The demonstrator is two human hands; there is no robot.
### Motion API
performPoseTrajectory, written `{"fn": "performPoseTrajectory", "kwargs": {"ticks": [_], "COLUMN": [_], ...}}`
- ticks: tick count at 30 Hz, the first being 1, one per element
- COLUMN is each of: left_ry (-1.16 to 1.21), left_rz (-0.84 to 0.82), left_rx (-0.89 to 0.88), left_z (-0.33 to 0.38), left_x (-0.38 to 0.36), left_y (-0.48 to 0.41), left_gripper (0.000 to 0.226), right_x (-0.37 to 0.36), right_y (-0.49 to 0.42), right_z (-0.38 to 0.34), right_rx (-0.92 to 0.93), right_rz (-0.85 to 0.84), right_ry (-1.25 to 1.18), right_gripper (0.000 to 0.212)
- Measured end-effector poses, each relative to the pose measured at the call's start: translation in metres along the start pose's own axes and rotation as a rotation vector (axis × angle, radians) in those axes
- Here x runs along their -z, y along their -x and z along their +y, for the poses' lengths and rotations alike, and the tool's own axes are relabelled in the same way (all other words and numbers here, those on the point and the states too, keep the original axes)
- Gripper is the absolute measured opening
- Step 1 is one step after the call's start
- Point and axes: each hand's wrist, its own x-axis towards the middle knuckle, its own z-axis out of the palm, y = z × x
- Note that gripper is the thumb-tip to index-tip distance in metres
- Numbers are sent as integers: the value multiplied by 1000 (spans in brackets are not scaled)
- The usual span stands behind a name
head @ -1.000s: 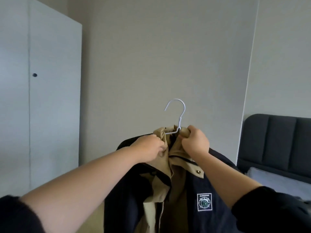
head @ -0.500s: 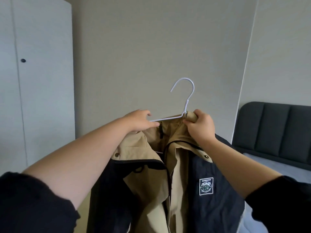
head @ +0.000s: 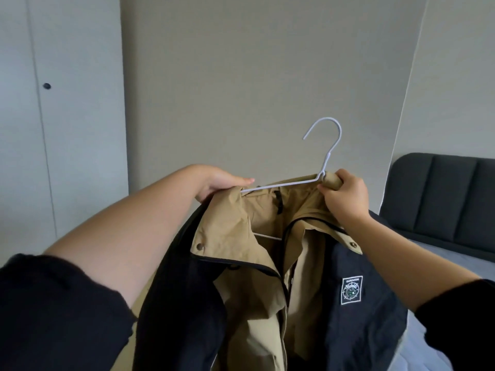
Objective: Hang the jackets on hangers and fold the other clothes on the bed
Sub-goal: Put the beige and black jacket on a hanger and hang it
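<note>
Cloth like this goes wherever gravity takes it: the tan and navy shell jacket (head: 267, 290) looks soft, fairly light and a little slick. I judge it would slide off the white wire hanger (head: 281, 184) if one shoulder sat lower than the other. The thin wire offers little to hold, so the collar and shoulder seams, close to the wire, are the places to take it.

That is where I have it. My right grip (head: 345, 196) is closed, fingers curled round a bunched roll of tan collar just below the hanger's neck. My left grip (head: 214, 183) sits at the other end of the top wire, thumb laid flat over the collar edge. Its fingers are out of sight behind the cloth, and I read it as a pinch.

The jacket hangs in the air between my arms, with the grey bed (head: 428, 253) off to my right. It is open at the front, showing tan lining and a snap-studded collar. Navy panels run down both sides, with a square white-edged badge (head: 352, 290) on one chest. The hanger's lower bar shows inside the neck opening, and the hook stands clear above, tilted
</note>
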Motion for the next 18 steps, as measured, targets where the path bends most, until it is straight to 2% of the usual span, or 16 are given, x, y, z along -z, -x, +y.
{"fn": "performPoseTrajectory", "kwargs": {"ticks": [4,7,11,13,15,18], "left_ry": [-10,-224,-393,-326,-132,172], "left_rz": [202,397,483,512,514,426], "left_rx": [-68,-247,-415,-487,-523,-438], "left_z": [0,6,31,45,53,50], "left_x": [-7,-7,-17,-25,-31,-38], "left_y": [-8,-3,12,16,11,5], "left_gripper": [20,21,34,34,36,41], "right_x": [0,0,-9,-14,-18,-22], "right_y": [2,7,19,22,21,20], "right_z": [2,1,-3,-6,-9,-9], "right_rx": [4,45,109,100,72,-11], "right_rz": [-42,-137,-252,-259,-248,-195], "right_ry": [3,51,124,113,90,40], "right_gripper": [18,21,19,20,26,22]}}
